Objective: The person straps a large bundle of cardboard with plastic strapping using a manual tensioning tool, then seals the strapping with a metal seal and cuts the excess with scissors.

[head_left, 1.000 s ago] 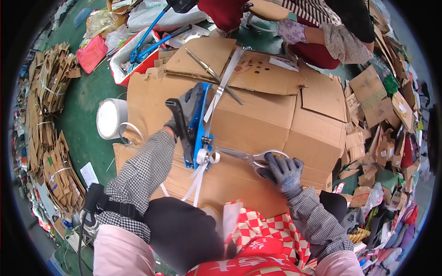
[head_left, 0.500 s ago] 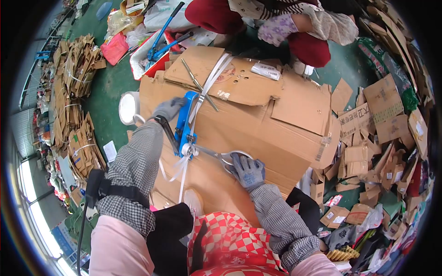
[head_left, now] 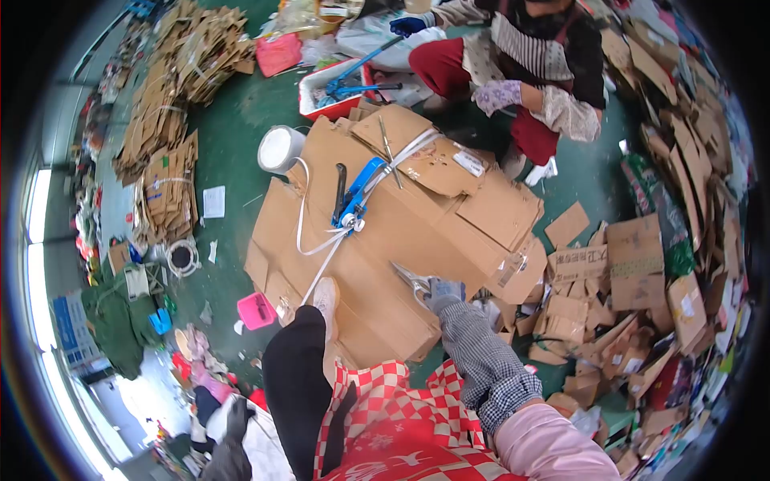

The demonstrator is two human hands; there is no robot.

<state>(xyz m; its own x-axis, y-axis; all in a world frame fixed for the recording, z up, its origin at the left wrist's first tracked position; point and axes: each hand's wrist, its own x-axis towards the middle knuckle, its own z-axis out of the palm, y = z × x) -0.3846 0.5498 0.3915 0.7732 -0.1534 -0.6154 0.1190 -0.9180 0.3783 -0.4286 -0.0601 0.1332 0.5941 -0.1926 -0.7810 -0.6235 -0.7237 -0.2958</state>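
Note:
My right hand (head_left: 445, 293), in a grey glove, is closed around the handles of metal scissors (head_left: 412, 280) just above the cardboard, blades pointing up and left. My left hand (head_left: 238, 417) hangs low at the left edge of my body, beside white material; its fingers are too dark to make out. A blue strapping tensioner (head_left: 354, 197) with a black lever rests untouched on the stacked flattened cardboard (head_left: 401, 232). White strap (head_left: 327, 262) runs through it and trails down toward my foot. A thin metal rod (head_left: 387, 148) lies under or across the strap at the top.
A co-worker (head_left: 513, 88) crouches at the far side of the bundle. A white bucket (head_left: 280, 149), a red-and-white box (head_left: 321, 92) with blue long-handled cutters, and a pink dustpan-like item (head_left: 256, 310) lie around it. Loose cardboard (head_left: 593, 264) is heaped at right.
My left hand has left the tensioner and dropped down to the left. The scissors in my right hand have come away from the tensioner. The view has pulled back.

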